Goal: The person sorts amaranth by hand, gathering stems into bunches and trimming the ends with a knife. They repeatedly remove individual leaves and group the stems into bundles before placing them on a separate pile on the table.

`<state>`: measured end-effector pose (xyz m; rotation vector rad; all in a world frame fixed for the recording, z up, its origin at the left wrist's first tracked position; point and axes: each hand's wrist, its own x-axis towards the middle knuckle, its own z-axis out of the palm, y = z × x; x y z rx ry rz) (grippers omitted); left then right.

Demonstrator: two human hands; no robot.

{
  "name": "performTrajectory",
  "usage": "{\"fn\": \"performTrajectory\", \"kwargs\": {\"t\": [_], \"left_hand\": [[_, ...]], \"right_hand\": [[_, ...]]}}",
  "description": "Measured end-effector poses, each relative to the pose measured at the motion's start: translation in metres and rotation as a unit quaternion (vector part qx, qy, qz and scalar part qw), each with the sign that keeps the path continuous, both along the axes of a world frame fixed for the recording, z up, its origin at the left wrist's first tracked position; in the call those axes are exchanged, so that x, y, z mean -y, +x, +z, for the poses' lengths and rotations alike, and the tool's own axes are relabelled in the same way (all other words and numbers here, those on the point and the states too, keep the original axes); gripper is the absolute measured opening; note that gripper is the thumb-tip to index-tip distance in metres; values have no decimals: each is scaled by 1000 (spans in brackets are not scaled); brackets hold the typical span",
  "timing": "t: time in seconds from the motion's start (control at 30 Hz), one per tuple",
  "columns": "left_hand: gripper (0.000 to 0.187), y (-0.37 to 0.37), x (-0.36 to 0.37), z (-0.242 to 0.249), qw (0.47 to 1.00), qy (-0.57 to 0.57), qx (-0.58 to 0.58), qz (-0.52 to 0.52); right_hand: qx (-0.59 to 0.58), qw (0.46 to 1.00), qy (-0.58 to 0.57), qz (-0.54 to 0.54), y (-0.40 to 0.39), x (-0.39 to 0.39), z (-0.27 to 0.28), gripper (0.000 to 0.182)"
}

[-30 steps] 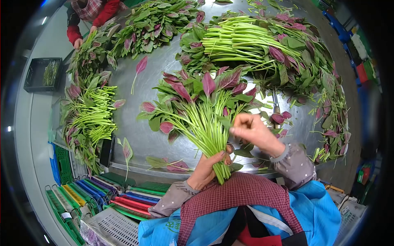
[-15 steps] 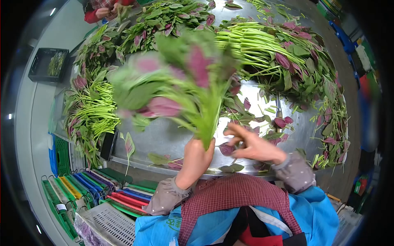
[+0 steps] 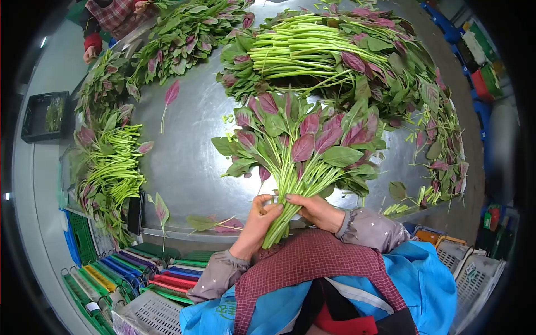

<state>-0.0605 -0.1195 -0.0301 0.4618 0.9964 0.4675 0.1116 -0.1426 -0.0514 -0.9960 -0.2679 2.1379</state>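
A fanned bunch of green and purple leafy stems (image 3: 304, 145) lies over the metal table's near side, its leaves pointing away from me. My left hand (image 3: 259, 220) is closed round the stems from the left, with its thumb across them. From the right, my right hand (image 3: 318, 212) grips the same stems with its thumb on top and its other fingers hidden beneath. The cut stem ends stick out below both hands, above the checked apron (image 3: 318, 254). Just beyond the bunch lies a large pile of greens (image 3: 312, 50) with bright stems.
More greens (image 3: 111, 162) line the metal table's (image 3: 184, 151) left edge, near a dark flat object (image 3: 135, 215). Loose stems (image 3: 441, 151) lie at the right. Another person's hand (image 3: 89, 54) shows at the top left. Crates (image 3: 156, 312) stand below the table edge.
The bunch has come down from its raised, blurred position and now fans over the table. My right hand has moved left and closed on the stems. The view has shifted.
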Motion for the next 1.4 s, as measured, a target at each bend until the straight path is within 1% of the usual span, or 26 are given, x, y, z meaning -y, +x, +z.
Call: {"fn": "performTrajectory", "kwargs": {"t": [0.07,0.1,0.13,0.17,0.2,0.27,0.33,0.37,0.4,0.47,0.5,0.53,0.6,0.67,0.7,0.73,0.77,0.8,0.9,1.0,1.03,1.13,1.2,1.3,1.37,1.4], "left_hand": [[45,-1,-5,1,999,-9,-6,-31],[41,3,-10,6,994,15,25,-109],[37,6,-14,8,980,37,56,-186],[37,6,-16,6,981,36,56,-184],[35,6,-19,2,966,58,118,-221],[33,9,-29,5,946,85,179,-257],[34,15,-37,30,896,154,278,-310],[29,16,-40,43,901,186,221,-323],[29,19,-42,44,901,188,221,-322],[22,30,-42,44,968,138,63,-202],[17,36,-40,30,987,103,26,-120],[17,37,-36,19,987,106,25,-116],[17,35,-25,4,995,27,-30,-86],[16,34,-17,-2,996,22,-27,-87],[16,35,-16,-7,995,30,-18,-92],[15,37,-16,-11,994,40,-9,-98],[15,38,-16,-14,994,47,-1,-99],[15,40,-16,-11,994,49,-1,-99],[15,45,-14,-3,995,48,-35,-86],[15,45,-10,-6,994,86,-37,-61],[15,44,-9,-5,993,84,-42,-74],[17,45,-2,-11,991,96,-44,-76],[27,47,-3,-12,991,94,-35,-88],[38,49,-5,-4,986,113,-55,-107],[32,51,-3,-9,980,163,-71,-94],[27,52,-1,-11,970,211,-83,-81]], "right_hand": [[54,998,9,9,3,2,-3,33],[114,993,14,23,4,2,-1,31],[113,993,13,24,7,0,4,31],[113,990,74,51,11,-4,12,29],[112,981,138,77,13,-7,20,28],[108,981,137,90,15,-15,35,29],[118,949,250,154,25,-32,67,29],[100,950,246,166,29,-39,78,32],[135,936,276,173,32,-44,78,31],[1,982,172,79,29,-52,45,28],[-13,995,99,24,23,-54,31,26],[83,994,70,18,19,-50,24,26],[250,960,110,62,13,-28,9,29],[273,942,146,132,21,-15,2,28],[456,835,239,196,25,-19,24,26],[612,680,320,246,26,-22,38,24],[671,603,397,173,25,-21,39,19],[671,601,398,172,24,-24,42,19],[614,600,513,23,10,-39,52,17],[636,577,512,3,7,-50,35,19],[633,620,462,37,12,-50,33,21],[650,635,411,74,12,-44,37,22],[651,635,410,69,11,-50,40,21],[663,606,438,41,4,-60,46,19],[679,510,528,6,-2,-68,40,13],[678,511,528,4,-4,-70,36,13]]}}
